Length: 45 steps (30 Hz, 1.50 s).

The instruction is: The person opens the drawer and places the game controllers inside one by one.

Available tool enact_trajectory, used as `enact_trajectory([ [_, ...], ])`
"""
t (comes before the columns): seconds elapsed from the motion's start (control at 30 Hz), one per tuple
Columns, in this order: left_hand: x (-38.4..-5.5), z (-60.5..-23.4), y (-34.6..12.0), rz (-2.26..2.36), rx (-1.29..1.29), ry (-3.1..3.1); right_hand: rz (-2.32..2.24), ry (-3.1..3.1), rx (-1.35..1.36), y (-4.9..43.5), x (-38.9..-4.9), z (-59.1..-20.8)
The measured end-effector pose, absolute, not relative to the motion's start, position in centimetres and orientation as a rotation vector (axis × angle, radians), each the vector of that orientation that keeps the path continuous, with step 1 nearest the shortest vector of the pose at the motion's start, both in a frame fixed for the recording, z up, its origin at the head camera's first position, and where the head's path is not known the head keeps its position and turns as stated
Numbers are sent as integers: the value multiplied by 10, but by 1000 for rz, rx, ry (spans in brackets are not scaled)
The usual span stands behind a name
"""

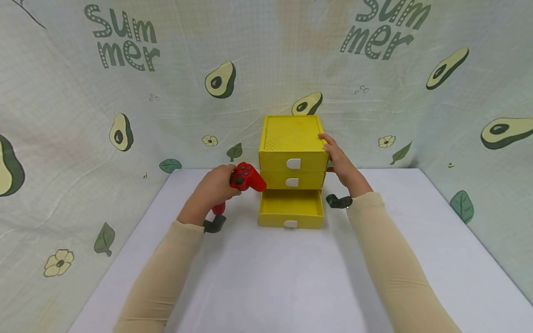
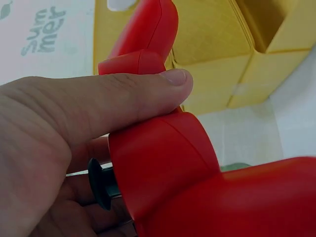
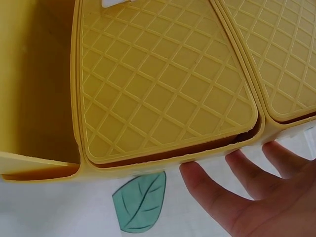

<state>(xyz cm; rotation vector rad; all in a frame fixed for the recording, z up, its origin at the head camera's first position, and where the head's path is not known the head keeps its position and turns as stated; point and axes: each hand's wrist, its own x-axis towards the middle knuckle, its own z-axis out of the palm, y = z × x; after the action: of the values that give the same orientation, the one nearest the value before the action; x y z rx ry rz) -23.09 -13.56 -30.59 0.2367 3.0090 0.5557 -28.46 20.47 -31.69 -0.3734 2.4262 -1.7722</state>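
Note:
My left hand [image 1: 212, 188] grips a red game controller [image 1: 249, 177] in front and to the left of a yellow drawer box [image 1: 293, 132]. In the left wrist view the thumb lies across the controller's body [image 2: 163, 163], and a black thumbstick [image 2: 100, 185] shows beside the fingers. On the box's right side rests my right hand [image 1: 342, 162], a fingertip at the top edge. Its fingers [image 3: 210, 190] reach straight against the side wall in the right wrist view. The bottom drawer [image 1: 275, 219] is pulled out, with a bare floor; the upper two are closed.
The box stands on a white table [image 1: 287, 277] near its back edge. Behind and at both sides hangs a pale cloth [image 1: 258, 41] printed with avocados, leaves and lettering. White tabs [image 1: 293, 163] mark the drawer fronts. Black straps [image 1: 214, 224] sit at both wrists.

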Motion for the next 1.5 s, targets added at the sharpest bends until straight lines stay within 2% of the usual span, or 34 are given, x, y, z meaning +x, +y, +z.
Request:
enact_trajectory([
  [0.53, -223, -305, -103, 614, 442, 3032, -1759, 2433, -371, 205, -284, -318],
  [0.87, -222, -306, -73, 574, 494, 3007, -1797, 2458, -402, 215, -311, -346],
  [1.13, -222, -307, -53, 548, 623, 3007, -1805, 2464, -407, 215, -312, -347],
  [1.5, -229, -314, -30, 493, 673, 3003, -1813, 2449, -385, 215, -314, -346],
])
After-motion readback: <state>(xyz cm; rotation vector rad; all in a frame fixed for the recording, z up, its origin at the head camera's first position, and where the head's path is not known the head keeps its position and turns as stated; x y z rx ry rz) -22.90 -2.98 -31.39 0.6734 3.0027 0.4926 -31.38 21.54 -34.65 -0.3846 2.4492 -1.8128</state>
